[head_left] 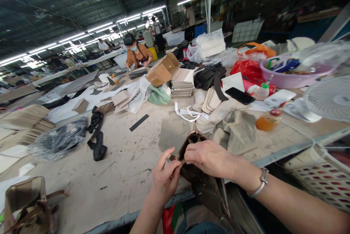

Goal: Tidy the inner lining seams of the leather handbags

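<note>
The brown bag [203,190] hangs open and tilted at the table's near edge, between both hands. On its left, the left hand [164,179] pinches the rim between thumb and fingertips, the forefinger raised apart. From the right, the right hand [210,157] reaches over the mouth, fingers curled close together; its thumb is hidden, so I can't tell what it grips. I'd judge this goes best with the left pinch firm and close to the right fingertips, the rim flat between them, and the bag steadied against the table [128,172]. Just beyond lies a grey sheet [173,133], with crumpled cloth [240,131] to the right. A second bag [26,204] sits near left; far off, a co-worker [139,57] bends over the table.
</note>
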Tool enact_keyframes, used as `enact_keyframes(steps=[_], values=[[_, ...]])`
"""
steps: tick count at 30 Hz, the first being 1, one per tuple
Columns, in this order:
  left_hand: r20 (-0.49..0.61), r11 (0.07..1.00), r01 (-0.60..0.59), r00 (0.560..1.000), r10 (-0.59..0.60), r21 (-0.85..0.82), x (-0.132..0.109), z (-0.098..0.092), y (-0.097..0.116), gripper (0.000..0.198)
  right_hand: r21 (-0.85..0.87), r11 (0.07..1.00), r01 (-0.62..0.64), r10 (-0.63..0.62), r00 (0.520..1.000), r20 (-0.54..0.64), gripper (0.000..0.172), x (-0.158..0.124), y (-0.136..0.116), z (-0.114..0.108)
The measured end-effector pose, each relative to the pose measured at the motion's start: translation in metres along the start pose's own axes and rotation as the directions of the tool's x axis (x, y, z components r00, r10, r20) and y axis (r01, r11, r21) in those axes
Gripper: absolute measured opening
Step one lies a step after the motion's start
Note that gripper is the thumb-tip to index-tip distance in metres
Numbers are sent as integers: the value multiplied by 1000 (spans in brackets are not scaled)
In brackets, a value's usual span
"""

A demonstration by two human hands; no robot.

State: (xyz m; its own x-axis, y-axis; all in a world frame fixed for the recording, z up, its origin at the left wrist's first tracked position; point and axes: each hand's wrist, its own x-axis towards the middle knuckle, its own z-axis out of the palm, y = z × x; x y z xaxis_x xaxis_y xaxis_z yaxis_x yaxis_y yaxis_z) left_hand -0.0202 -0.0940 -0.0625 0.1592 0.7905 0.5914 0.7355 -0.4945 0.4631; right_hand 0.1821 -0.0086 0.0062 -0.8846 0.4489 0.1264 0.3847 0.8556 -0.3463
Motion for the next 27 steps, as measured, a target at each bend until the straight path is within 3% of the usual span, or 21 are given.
enact_keyframes(steps=[9,14,16,27], values=[[-50,992,46,997,-53,-121,0,7,-1,19,2,998,-66,66,996,-67,18,2,2,6],[-87,961,240,964,-253,-138,-1,9,2,54,-39,991,-127,123,987,-100,18,8,0,8],[-84,948,274,953,-290,-163,-1,10,4,59,-51,988,-147,141,984,-112,18,11,-1,9],[-100,964,255,960,-262,-73,-2,14,7,58,-79,965,-248,235,961,-149,21,19,-6,11]])
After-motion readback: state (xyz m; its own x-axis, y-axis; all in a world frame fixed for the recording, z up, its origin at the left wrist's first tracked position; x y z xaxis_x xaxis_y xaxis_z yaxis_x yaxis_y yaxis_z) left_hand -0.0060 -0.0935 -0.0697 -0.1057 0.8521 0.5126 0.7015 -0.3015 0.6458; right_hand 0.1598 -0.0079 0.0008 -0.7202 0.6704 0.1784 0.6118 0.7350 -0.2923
